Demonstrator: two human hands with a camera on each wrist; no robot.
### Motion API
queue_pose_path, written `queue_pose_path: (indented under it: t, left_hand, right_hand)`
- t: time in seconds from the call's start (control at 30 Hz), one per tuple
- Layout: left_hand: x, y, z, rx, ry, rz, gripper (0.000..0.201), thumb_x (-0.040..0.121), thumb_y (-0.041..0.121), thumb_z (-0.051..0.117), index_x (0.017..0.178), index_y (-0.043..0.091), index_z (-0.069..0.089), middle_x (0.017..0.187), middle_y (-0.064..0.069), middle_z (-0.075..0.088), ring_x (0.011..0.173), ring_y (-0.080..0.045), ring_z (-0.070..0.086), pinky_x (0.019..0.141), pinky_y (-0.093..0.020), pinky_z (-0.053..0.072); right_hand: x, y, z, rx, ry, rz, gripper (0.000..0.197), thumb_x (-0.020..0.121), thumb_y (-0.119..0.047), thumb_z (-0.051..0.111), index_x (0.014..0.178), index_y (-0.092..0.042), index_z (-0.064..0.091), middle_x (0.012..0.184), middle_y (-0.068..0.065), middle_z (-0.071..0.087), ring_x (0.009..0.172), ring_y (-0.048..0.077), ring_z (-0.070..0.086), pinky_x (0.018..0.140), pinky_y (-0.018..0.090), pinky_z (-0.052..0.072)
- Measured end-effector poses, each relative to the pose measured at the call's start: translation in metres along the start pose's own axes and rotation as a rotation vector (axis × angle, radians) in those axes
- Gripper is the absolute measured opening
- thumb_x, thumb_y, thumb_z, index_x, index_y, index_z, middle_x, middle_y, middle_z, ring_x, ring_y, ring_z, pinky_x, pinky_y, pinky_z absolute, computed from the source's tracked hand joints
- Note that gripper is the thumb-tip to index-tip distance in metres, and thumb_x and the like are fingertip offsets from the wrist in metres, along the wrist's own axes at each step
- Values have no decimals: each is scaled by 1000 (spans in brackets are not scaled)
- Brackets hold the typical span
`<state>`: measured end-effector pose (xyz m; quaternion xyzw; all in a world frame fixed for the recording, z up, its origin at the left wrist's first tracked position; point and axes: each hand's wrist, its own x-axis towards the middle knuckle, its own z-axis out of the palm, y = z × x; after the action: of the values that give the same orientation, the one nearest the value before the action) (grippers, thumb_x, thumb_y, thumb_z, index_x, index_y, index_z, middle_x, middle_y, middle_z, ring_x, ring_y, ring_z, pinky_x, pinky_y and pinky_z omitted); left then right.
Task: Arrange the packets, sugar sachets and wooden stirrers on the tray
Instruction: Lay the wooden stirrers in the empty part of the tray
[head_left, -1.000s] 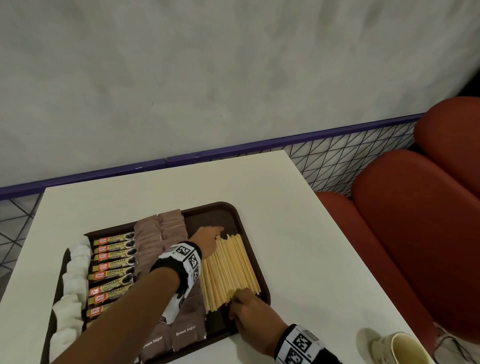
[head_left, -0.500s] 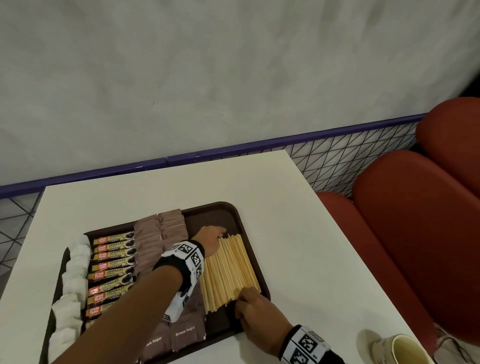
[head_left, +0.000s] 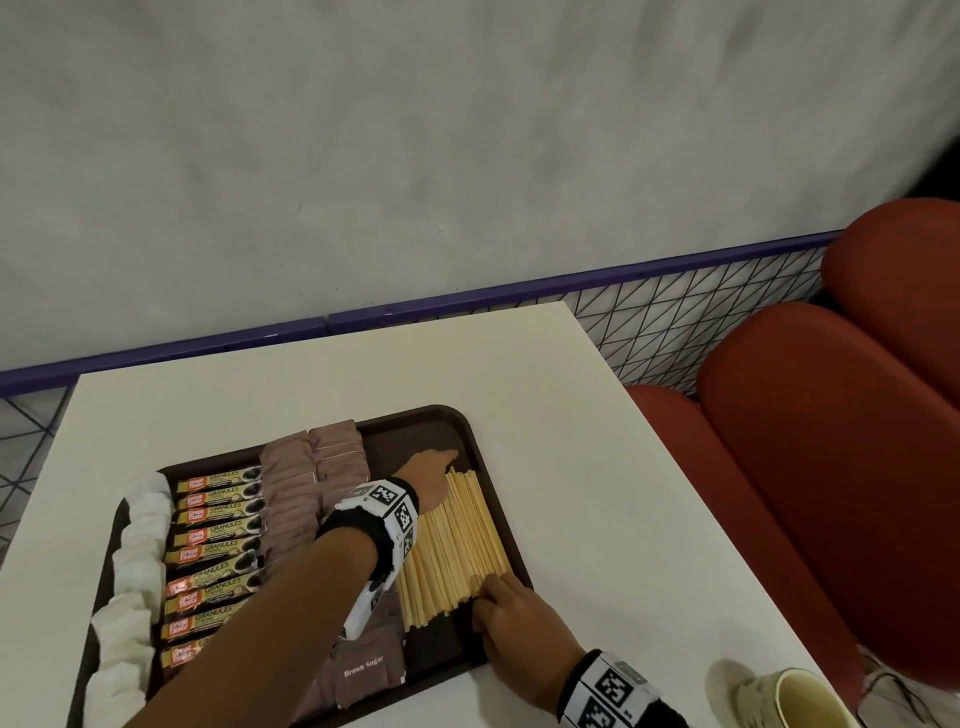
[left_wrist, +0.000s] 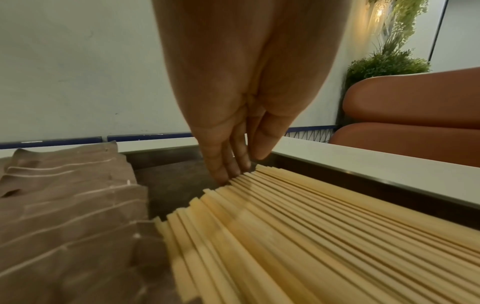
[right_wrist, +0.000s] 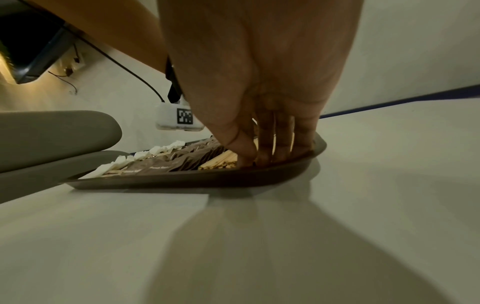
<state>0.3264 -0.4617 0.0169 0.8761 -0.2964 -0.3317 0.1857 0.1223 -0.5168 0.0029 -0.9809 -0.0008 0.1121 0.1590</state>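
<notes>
A dark brown tray (head_left: 452, 415) lies on the white table. It holds a row of white sachets (head_left: 137, 551), coffee granule packets (head_left: 218, 525), brown sugar sachets (head_left: 311, 478) and a fan of wooden stirrers (head_left: 457, 540). My left hand (head_left: 434, 467) reaches over the tray, its straight fingers (left_wrist: 228, 164) pressing against the far ends of the stirrers (left_wrist: 298, 226). My right hand (head_left: 501, 605) sits at the near ends, fingertips (right_wrist: 259, 158) down against the stirrers (right_wrist: 221, 160) on the tray (right_wrist: 182, 181). Neither hand holds anything.
A white cup (head_left: 800, 701) stands at the table's near right corner. Red padded seats (head_left: 831, 441) lie to the right. A purple rail and wire mesh (head_left: 675, 312) run behind the table below a grey wall.
My right hand slid a little to the right along the near ends of the stirrers. My left hand stayed at their far ends, and the bundle looks more squared up.
</notes>
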Motion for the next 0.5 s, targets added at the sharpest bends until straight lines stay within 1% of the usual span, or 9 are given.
queue_pose_path:
  t: [0.07, 0.13, 0.2, 0.3, 0.4, 0.43, 0.5]
  left_hand:
    - [-1, 5, 5, -13, -13, 2, 57, 94, -9, 30, 148, 8, 19, 151, -14, 31, 139, -25, 29, 110, -25, 23]
    - [-1, 9, 6, -11, -12, 13, 59, 93, -9, 29, 148, 9, 18, 152, -14, 28, 140, -25, 26, 111, -26, 22]
    - [0, 10, 6, 6, -20, 9, 61, 93, -9, 30, 149, 10, 15, 155, -13, 21, 142, -26, 21, 113, -27, 18]
    - [-5, 11, 6, 6, -44, 29, 58, 95, -7, 28, 149, 9, 15, 155, -13, 21, 143, -24, 22, 112, -24, 17]
    - [-14, 7, -1, -82, 27, 65, 54, 97, -5, 28, 148, 8, 17, 156, -11, 20, 144, -21, 18, 112, -21, 10]
    - [-14, 3, -4, -90, 75, 88, 53, 97, -4, 28, 147, 8, 19, 155, -11, 21, 144, -21, 19, 111, -20, 9]
    - [-26, -7, -16, -98, 179, 103, 50, 97, -4, 29, 145, 8, 26, 153, -12, 28, 141, -22, 25, 111, -20, 12]
  right_hand:
    - [0, -3, -4, -1, -21, 12, 27, 89, -8, 39, 108, -2, 58, 117, 13, 51, 111, 28, 46, 93, 38, 43]
    - [1, -2, -6, 21, -56, 32, 29, 93, -9, 37, 114, -3, 55, 123, 12, 46, 115, 26, 40, 100, 36, 38]
    - [2, -1, -6, 26, -51, 36, 29, 94, -10, 36, 114, -3, 54, 124, 12, 45, 116, 26, 40, 100, 36, 38]
    - [2, -1, -8, 35, -69, 30, 28, 94, -10, 36, 112, -3, 55, 123, 12, 46, 115, 26, 40, 99, 35, 38]
    - [3, 1, -11, 51, -75, 19, 27, 92, -9, 37, 110, -3, 57, 121, 13, 47, 115, 27, 41, 97, 35, 38]
    - [4, 3, -12, 56, -72, 19, 27, 91, -8, 38, 109, -3, 57, 121, 13, 47, 115, 27, 41, 97, 35, 38]
    - [5, 3, -13, 49, -77, 23, 27, 91, -7, 37, 110, -3, 57, 121, 12, 47, 115, 27, 41, 97, 34, 38]
